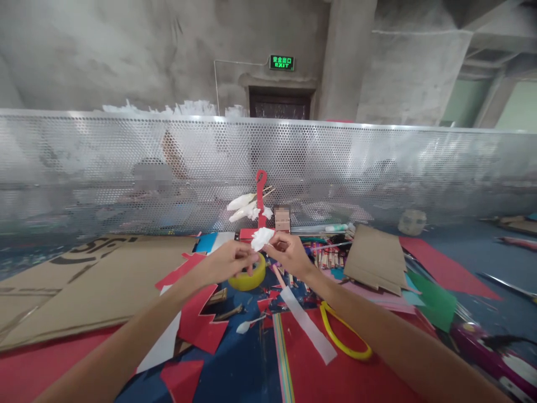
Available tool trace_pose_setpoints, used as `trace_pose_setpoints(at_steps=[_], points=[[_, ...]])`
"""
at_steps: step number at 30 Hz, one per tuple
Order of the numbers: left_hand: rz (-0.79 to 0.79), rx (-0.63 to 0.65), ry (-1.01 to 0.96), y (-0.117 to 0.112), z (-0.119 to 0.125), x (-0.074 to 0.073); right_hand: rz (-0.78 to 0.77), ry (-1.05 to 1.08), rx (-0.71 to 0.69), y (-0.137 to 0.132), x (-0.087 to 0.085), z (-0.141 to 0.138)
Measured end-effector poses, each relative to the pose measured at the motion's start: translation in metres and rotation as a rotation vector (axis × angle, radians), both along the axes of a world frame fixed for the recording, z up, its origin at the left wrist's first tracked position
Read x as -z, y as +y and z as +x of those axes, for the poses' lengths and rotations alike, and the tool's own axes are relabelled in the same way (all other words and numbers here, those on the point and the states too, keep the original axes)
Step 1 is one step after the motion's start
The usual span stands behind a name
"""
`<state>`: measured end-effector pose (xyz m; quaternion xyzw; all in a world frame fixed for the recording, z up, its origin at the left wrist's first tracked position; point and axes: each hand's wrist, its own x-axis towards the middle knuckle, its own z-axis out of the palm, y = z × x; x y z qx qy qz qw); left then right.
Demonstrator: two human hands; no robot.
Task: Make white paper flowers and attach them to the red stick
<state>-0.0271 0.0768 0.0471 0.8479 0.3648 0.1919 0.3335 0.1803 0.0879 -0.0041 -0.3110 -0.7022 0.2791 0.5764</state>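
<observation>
A small white crumpled paper piece is between my two hands in the middle of the view. My right hand pinches it from the right with thumb and forefinger. On the other side my left hand has its fingers curled, with the tips at the paper's lower left edge. Under the left fingers lies a yellow roll of tape. Just beyond the hands stands a red upright piece with a hooked top, with white petal-like pieces and thin sticks beside it.
Cardboard covers the left; more cardboard pieces lie right. Red paper cuttings, a white strip, a yellow loop, a white plastic spoon and a purple device surround my arms. A perforated metal screen stands behind.
</observation>
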Motion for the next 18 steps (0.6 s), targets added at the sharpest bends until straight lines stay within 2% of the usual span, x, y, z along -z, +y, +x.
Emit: trace_pose_setpoints(at_steps=[2, 4, 7, 9, 12, 15, 18], points=[[-0.028, 0.011, 0.018, 0.003, -0.001, 0.002, -0.047, -0.077, -0.08, 0.003, -0.006, 0.011], [-0.018, 0.036, 0.025, 0.012, -0.003, 0.004, -0.116, -0.181, -0.223, 0.008, -0.015, 0.032], [0.155, -0.016, 0.068, 0.033, 0.004, 0.008, -0.205, -0.236, -0.352, 0.016, -0.026, 0.07], [0.348, -0.101, 0.174, 0.05, 0.021, 0.011, -0.234, -0.248, -0.42, 0.019, -0.03, 0.092], [0.59, -0.092, 0.376, 0.078, 0.063, 0.014, -0.267, -0.257, -0.484, 0.023, -0.03, 0.111], [0.587, -0.127, 0.46, 0.107, 0.104, 0.017, -0.286, -0.306, -0.533, 0.026, -0.027, 0.118], [0.567, -0.144, 0.536, 0.132, 0.129, 0.019, -0.292, -0.353, -0.581, 0.029, -0.024, 0.123]])
